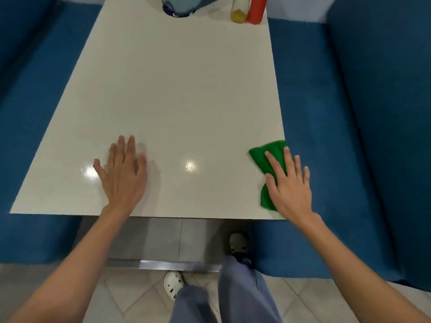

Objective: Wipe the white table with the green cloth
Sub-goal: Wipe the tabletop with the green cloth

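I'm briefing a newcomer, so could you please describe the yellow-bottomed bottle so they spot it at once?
Start at the white table and look to its far right corner. Two bottles stand there side by side; ours is the clear bottle on the left, yellow at the bottom, unlike the solid red bottle beside it.

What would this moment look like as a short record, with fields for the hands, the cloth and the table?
left hand: flat on the white table, fingers spread
right hand: fingers straight, pressing on the green cloth
cloth position: near right corner, at the table's right edge
far end: red bottle, bottle with yellow contents, blue object, all cut off by the frame
surroundings: blue seats on both sides
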{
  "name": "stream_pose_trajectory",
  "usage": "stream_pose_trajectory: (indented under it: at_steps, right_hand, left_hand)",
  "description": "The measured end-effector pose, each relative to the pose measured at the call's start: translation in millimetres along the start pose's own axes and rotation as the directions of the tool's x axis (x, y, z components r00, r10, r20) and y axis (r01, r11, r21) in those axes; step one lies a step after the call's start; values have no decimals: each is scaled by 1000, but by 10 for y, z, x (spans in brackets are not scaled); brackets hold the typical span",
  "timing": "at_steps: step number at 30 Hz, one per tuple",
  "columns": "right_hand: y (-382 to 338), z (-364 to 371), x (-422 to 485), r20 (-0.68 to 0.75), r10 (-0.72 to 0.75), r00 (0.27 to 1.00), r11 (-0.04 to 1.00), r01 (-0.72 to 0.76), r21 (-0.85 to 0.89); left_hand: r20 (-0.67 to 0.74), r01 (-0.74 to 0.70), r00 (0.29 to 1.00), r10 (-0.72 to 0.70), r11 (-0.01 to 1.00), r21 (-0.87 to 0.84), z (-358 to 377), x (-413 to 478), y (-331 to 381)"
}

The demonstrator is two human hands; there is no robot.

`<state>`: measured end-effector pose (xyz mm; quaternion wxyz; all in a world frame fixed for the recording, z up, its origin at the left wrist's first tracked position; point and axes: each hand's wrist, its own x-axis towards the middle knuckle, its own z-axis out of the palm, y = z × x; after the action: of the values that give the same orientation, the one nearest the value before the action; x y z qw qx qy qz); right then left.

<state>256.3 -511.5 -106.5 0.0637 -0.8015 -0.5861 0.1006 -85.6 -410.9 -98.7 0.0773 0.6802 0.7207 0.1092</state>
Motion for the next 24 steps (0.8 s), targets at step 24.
stream_pose_trajectory:
  at_steps: [24]
  right_hand:
    - [-923, 180, -440, -93, 348, 933, 937, -348, 18]
  left_hand:
    - [64, -21, 998, 20, 1000, 13, -145, 52, -929]
